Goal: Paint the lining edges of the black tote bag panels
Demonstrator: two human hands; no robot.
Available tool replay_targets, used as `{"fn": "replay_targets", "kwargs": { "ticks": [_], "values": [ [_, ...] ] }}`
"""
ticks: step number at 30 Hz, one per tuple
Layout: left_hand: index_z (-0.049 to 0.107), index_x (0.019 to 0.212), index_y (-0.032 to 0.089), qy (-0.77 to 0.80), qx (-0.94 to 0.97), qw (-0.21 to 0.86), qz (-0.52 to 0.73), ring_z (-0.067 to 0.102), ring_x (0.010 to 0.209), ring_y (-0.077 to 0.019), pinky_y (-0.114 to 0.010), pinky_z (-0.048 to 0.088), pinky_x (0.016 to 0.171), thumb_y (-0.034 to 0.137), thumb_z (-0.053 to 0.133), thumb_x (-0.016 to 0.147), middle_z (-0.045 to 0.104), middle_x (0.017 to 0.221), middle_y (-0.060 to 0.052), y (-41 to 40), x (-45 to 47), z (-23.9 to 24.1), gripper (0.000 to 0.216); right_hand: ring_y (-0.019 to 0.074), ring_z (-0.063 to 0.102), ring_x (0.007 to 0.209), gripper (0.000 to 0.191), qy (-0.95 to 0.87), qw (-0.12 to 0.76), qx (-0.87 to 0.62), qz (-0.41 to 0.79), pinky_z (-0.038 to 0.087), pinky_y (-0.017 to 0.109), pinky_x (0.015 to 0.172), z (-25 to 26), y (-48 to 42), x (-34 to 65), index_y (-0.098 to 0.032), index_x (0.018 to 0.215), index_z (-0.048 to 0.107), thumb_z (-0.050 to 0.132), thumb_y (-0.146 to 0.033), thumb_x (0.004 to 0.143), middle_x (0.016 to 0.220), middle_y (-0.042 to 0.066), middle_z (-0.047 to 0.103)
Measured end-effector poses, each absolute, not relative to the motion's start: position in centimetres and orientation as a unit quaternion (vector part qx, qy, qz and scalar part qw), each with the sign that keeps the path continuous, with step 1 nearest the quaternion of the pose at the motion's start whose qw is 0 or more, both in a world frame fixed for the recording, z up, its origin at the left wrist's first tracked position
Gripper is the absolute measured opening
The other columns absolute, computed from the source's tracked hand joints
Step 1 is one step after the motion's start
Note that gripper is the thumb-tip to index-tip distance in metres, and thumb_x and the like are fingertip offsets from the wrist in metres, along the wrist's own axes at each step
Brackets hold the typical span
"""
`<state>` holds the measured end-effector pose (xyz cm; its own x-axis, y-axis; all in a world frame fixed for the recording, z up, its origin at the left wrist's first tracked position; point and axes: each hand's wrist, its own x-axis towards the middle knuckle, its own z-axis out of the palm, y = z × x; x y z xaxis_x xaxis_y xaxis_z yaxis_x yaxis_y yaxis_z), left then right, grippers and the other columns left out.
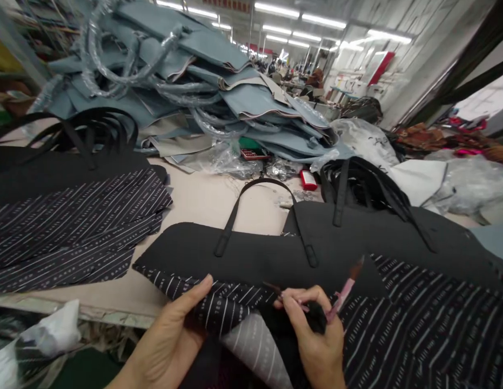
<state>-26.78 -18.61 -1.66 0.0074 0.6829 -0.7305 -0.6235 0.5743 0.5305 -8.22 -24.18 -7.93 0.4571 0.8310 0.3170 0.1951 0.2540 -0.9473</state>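
Lining [230,313] between your hands is dark with slanted white stripes and rows of small white lettering — "TED" reads near your left thumb, the rest is too small to be sure of. It runs along the lower side of a black bag panel [255,251] right in front of you, at the near edge of the desk [190,189], with one strap handle [234,213] standing up from it.

Your left hand [174,329] pinches the lining, thumb on top, fingers hidden beneath. Your right hand [316,335] is closed round a slim tool [340,300], pink handle, brown end up; a thin dark tip shows by your fingertips over the lining — can't tell if it's the same tool.

To your left, a stack of panels [85,221] with the same print: "TED BAKER" repeats along its rows. To your right, another stack [421,324] in that print, words blurred; your panel overlaps it.

Behind, you've got a heap of blue-grey pieces [251,102], some handles wrapped in clear plastic. By it, a calculator [253,155], key marks illegible; a small red box [308,180] with a white patch, nothing readable; and a whitish plastic bag [362,141] with dark handwriting you can't make out.
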Motion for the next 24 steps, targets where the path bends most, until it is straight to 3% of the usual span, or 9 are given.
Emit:
{"fn": "replay_targets", "kwargs": {
  "ticks": [8, 15, 24],
  "values": [
    [0.072, 0.109, 0.011, 0.558, 0.049, 0.714, 0.42, 0.072, 0.097, -0.0275, -0.041, 0.06, 0.091, 0.016, 0.075, 0.079, 0.075, 0.109, -0.014, -17.6, -23.3, -3.0, 0.03, 0.0136, 0.07, 0.07, 0.016, -0.498, 0.619, -0.573, 0.2, 0.055, 0.024, 0.07, -8.7, -24.4, -8.3, -0.022, 0.083, 0.053, 0.065, -0.013, 0.088, 0.078, -0.002, 0.069],
    [0.069, 0.12, 0.018, 0.555, 0.056, 0.705, 0.438, 0.071, 0.103, -0.026, -0.039, 0.059, 0.095, 0.021, 0.076, 0.081, 0.074, 0.114, -0.009, -18.1, -23.4, -3.7, 0.04, 0.015, 0.064, 0.067, 0.022, -0.369, 0.677, -0.598, 0.219, 0.05, 0.027, 0.065, -7.9, -24.7, -9.4, -0.021, 0.073, 0.052, 0.068, -0.021, 0.088, 0.072, -0.001, 0.066],
    [0.064, 0.128, 0.015, 0.565, 0.021, 0.708, 0.424, 0.068, 0.111, -0.0267, -0.039, 0.056, 0.101, 0.015, 0.064, 0.089, 0.072, 0.119, -0.011, -17.9, -22.8, -0.9, 0.038, 0.0144, 0.062, 0.066, 0.023, -0.349, 0.675, -0.609, 0.229, 0.045, 0.026, 0.06, -7.3, -25.0, -9.8, -0.021, 0.074, 0.05, 0.068, -0.02, 0.089, 0.073, -0.001, 0.063]
  ]
}}
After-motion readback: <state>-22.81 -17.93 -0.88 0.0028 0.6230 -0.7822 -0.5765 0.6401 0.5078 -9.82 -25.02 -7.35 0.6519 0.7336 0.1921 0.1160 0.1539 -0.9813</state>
